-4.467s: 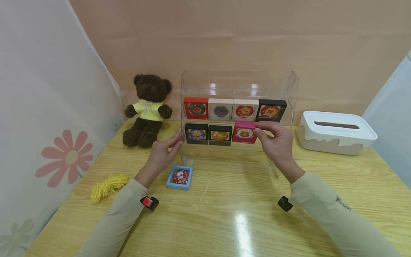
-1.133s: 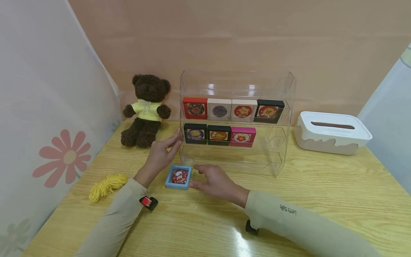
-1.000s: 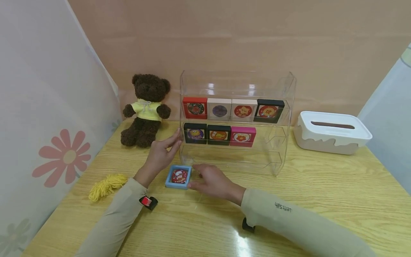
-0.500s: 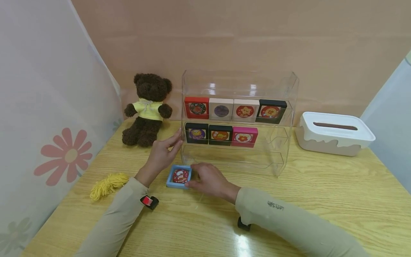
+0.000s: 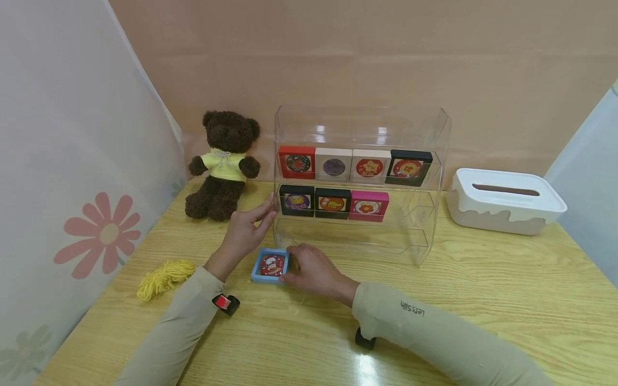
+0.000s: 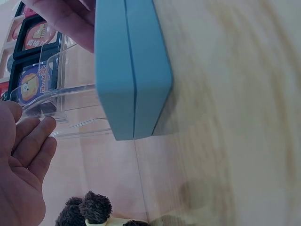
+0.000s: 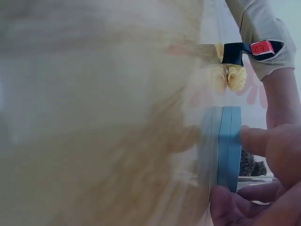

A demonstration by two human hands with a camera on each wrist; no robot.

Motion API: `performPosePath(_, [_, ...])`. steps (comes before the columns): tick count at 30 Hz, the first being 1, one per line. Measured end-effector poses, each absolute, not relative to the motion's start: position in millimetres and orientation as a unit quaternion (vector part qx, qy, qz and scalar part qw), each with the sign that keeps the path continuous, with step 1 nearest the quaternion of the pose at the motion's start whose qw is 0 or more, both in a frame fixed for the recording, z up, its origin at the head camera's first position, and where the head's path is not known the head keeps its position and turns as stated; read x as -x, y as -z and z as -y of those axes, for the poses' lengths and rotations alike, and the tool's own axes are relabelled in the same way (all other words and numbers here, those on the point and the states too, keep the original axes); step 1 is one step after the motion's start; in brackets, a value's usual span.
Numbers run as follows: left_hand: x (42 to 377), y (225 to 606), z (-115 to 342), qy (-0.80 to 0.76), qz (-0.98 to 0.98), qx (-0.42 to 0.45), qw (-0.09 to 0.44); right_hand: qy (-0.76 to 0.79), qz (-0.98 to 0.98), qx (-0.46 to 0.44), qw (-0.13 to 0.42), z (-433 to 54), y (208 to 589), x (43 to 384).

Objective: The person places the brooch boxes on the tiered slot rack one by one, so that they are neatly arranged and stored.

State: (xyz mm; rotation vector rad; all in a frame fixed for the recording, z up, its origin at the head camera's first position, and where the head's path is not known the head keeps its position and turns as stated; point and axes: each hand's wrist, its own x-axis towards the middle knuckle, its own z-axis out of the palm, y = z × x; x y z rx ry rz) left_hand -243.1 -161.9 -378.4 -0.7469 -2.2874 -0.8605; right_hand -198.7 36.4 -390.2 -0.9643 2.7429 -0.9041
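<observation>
On the table lies a light-blue square display frame (image 5: 270, 266) with a round red badge inside. My right hand (image 5: 316, 271) grips its right side, index finger at the far corner and thumb at the near one; the right wrist view shows the fingers on the blue frame (image 7: 229, 146) too. My left hand (image 5: 245, 230) holds the left side edge of a clear acrylic rack (image 5: 333, 236). In the left wrist view my left hand (image 6: 23, 165) pinches that edge between thumb and fingers, and the blue frame (image 6: 131, 70) stands large in front.
Several framed badges fill the rack's upper tier, ending in a black frame (image 5: 408, 167). The tier below holds two black frames and a pink frame (image 5: 369, 206). A teddy bear (image 5: 224, 166), yellow yarn (image 5: 165, 279) and white tissue box (image 5: 504, 201) stand around the rack.
My right hand has left the pink frame, now sitting lower in the rack, moved down-left and closed on the blue frame. My left hand has stayed at the rack's edge.
</observation>
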Motion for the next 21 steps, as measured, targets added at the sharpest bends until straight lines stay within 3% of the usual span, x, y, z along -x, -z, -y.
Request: performPosePath(21, [242.6,377.3,161.2,0.321,0.858,0.277,0.289,0.341,-0.885,0.300,0.097,-35.9,388.8,201.2])
